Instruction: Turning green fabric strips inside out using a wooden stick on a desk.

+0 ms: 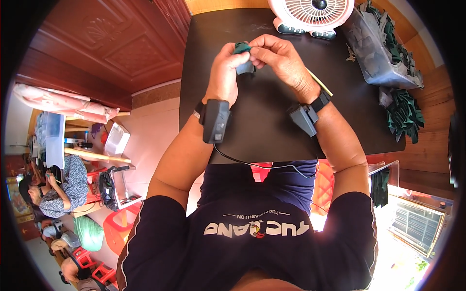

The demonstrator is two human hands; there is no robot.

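A small dark green fabric piece (241, 47) with a grey lower part is pinched between my two hands, above the far part of the black table (272, 131). My left hand (224, 70) has its thumb and fingers closed on the left side of it. From the right, my right hand (280, 59) grips its edge between thumb and fingertips. The fingers cover part of the fabric, so its full shape is hidden. A thin yellowish stick (319, 81) shows beside my right wrist, resting on or just above the table; I cannot tell which.
A pink and white fan (315, 10) stands at the table's far edge. To the right are a clear plastic bin (371, 60) of grey and green fabric pieces and a stack of green pieces (405, 114). A cable (252, 164) hangs near me. Other people (65, 186) sit at the left.
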